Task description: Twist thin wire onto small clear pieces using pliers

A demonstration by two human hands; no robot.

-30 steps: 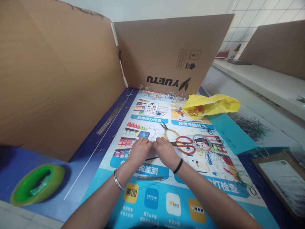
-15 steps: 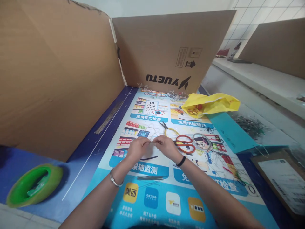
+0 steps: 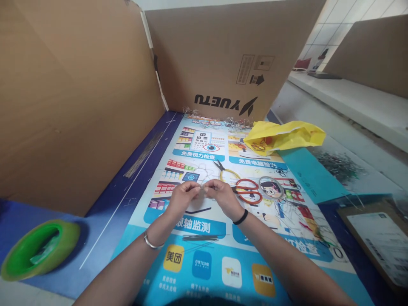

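My left hand [image 3: 185,195] and my right hand [image 3: 221,196] meet over the printed poster sheet [image 3: 188,293], fingertips almost touching. Both are pinched closed on a thin wire [image 3: 202,187]; most of it is hidden by the fingers. Just beyond the fingertips, fine pale wire seems to curve over the poster. Right of my right hand lie red-handled scissors [image 3: 247,191], with yellow-handled pliers [image 3: 225,168] behind them. A coil of wire [image 3: 270,187] rests farther right. Nearer me, a small bundle of dark straight wires [image 3: 200,238] lies on the poster.
Cardboard walls [image 3: 79,85] close off the left and back. A green-cored tape roll [image 3: 41,250] sits at lower left, and a bundle of thin rods [image 3: 143,155] lies along the left edge. A yellow bag [image 3: 287,136] and a wire heap [image 3: 338,165] are at right.
My fingertips have drawn closer together, and my right-hand fingers have curled differently around the wire. The whole view has shifted slightly; the tools and other objects stay in place.
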